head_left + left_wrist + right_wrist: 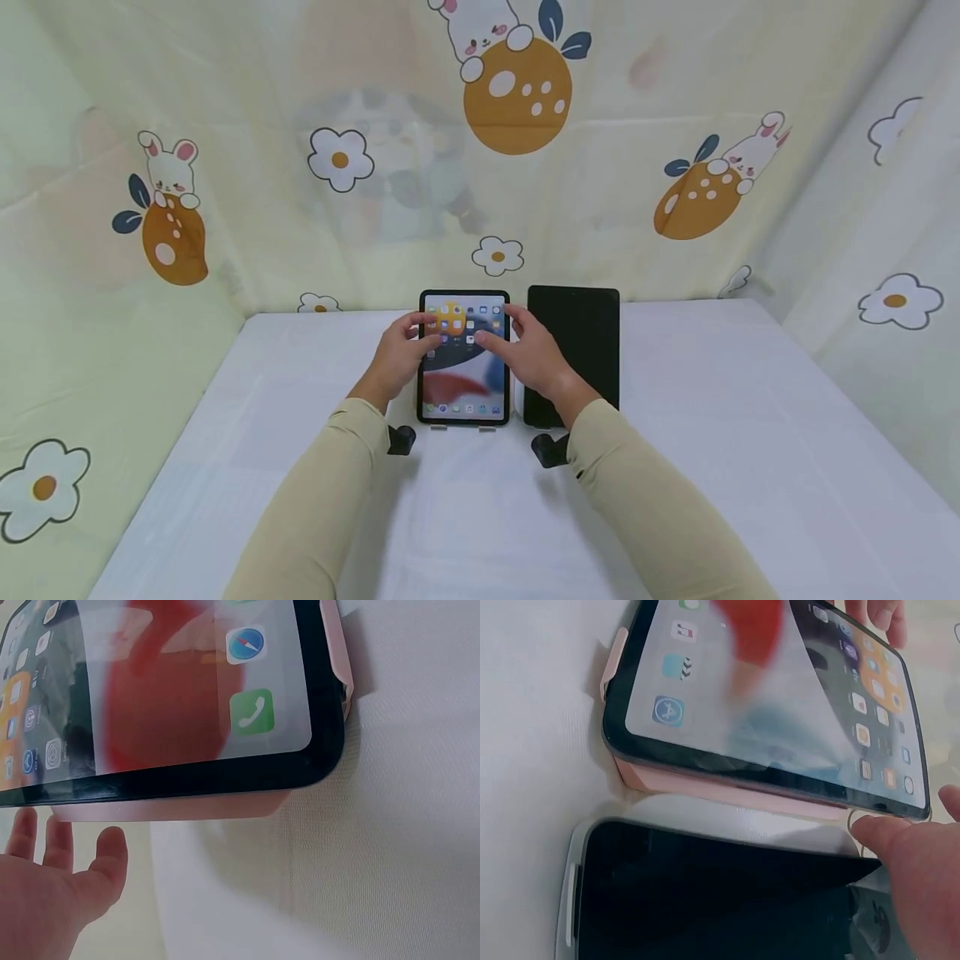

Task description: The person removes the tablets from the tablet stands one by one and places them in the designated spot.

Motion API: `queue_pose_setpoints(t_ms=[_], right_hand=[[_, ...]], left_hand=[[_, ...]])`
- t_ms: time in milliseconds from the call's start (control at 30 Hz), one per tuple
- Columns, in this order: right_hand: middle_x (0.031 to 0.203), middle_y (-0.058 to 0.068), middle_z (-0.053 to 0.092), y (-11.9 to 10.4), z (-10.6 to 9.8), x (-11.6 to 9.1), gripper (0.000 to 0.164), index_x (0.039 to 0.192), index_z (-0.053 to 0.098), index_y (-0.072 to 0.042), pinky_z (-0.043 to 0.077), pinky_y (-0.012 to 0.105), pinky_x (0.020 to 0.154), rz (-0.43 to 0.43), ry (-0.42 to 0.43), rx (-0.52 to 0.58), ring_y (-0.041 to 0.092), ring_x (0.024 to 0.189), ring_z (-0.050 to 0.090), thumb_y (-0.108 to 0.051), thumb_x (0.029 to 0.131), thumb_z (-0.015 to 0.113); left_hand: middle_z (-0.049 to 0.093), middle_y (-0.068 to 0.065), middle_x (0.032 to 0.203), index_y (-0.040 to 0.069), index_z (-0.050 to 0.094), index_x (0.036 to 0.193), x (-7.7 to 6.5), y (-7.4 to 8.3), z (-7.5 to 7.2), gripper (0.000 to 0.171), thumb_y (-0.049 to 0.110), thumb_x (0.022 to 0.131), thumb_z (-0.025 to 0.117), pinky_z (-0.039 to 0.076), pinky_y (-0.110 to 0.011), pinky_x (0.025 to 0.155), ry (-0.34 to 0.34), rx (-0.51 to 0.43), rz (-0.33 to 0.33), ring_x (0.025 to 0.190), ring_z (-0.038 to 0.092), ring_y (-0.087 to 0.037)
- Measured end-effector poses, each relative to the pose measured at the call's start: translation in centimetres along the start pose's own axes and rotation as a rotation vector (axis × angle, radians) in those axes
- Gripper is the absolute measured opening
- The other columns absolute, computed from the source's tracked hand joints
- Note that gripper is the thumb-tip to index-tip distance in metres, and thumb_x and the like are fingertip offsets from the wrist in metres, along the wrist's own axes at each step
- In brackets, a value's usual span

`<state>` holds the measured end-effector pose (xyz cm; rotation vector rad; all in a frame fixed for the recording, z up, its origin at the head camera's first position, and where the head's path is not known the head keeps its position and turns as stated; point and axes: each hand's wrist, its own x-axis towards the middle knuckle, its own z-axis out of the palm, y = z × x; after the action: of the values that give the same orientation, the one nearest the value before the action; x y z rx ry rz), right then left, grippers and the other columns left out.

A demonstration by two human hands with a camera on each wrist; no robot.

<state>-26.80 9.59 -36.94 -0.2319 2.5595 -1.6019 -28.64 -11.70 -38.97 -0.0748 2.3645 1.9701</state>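
Note:
A tablet (465, 375) with a lit screen of app icons leans upright on a pink stand (217, 808). My left hand (393, 357) is at its left edge, fingers spread; in the left wrist view they are near that edge, and contact is hard to tell. Over at the right edge, my right hand (536, 357) has its thumb and fingers apart, close to the tablet's upper part. Beside the lit tablet stands a second tablet (577, 333) with a dark screen, on a white stand (568, 900). My right hand and wrist partly cover it in the head view.
Both tablets stand near the back edge of a white-covered table (712, 433). Behind it hangs a pale yellow curtain (262, 225) printed with rabbits and flowers. Similar cloth hangs along both sides.

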Motion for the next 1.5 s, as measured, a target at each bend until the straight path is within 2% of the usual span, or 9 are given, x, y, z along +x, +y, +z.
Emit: queue_pose_setpoints(t_ms=[167,533,700,933,1167,1500], right_hand=[[0.162,0.015,0.024,0.0,0.2,0.1,0.079,0.157,0.028,-0.010,0.033,0.051,0.112,0.009,-0.005,0.003,0.033,0.149,0.020,-0.046,0.096,0.065],[0.157,0.019,0.033,-0.3,0.5,0.2,0.082,0.157,0.029,-0.007,0.039,0.052,0.108,0.053,-0.029,-0.046,0.036,0.140,0.036,-0.049,0.096,0.064],[0.157,0.020,0.033,-0.2,0.5,0.4,0.082,0.156,0.029,-0.003,0.038,0.052,0.109,0.053,-0.031,-0.068,0.037,0.141,0.034,-0.048,0.097,0.063],[0.157,0.019,0.032,-0.2,0.5,0.5,0.082,0.156,0.030,-0.002,0.037,0.051,0.109,0.050,-0.013,-0.067,0.036,0.142,0.034,-0.048,0.097,0.063],[0.159,0.018,0.030,-0.1,0.5,0.5,0.081,0.156,0.029,-0.003,0.036,0.050,0.110,0.042,-0.008,-0.053,0.036,0.144,0.030,-0.046,0.097,0.063],[0.158,0.017,0.031,-0.3,0.7,0.3,0.077,0.155,0.033,-0.005,0.038,0.049,0.110,0.029,0.028,-0.011,0.034,0.143,0.031,-0.043,0.096,0.066]], left_hand=[[0.049,-0.018,0.139,0.007,0.056,0.136,0.0,0.0,0.2,0.039,0.008,0.098,0.062,0.046,-0.043,0.102,-0.027,-0.050,-0.024,0.120,0.053,-0.033],[0.051,-0.017,0.139,0.005,0.055,0.138,0.3,-0.3,0.4,0.041,0.010,0.098,0.062,0.045,-0.041,0.104,-0.029,-0.057,-0.034,0.122,0.052,-0.031],[0.050,-0.019,0.141,0.004,0.052,0.142,0.3,-0.3,0.4,0.046,0.009,0.097,0.062,0.044,-0.041,0.105,-0.039,-0.065,-0.037,0.122,0.052,-0.031],[0.047,-0.015,0.145,0.009,0.052,0.144,0.4,-0.2,0.1,0.047,0.015,0.099,0.063,0.042,-0.041,0.108,-0.070,-0.026,-0.051,0.126,0.051,-0.029],[0.052,-0.022,0.136,0.002,0.053,0.142,0.4,-0.1,-0.1,0.046,0.005,0.097,0.062,0.045,-0.042,0.104,-0.061,-0.081,-0.018,0.119,0.053,-0.031],[0.053,-0.023,0.135,-0.002,0.052,0.141,0.0,0.1,-0.8,0.047,0.005,0.096,0.063,0.043,-0.040,0.104,-0.078,-0.058,0.014,0.118,0.053,-0.030]])
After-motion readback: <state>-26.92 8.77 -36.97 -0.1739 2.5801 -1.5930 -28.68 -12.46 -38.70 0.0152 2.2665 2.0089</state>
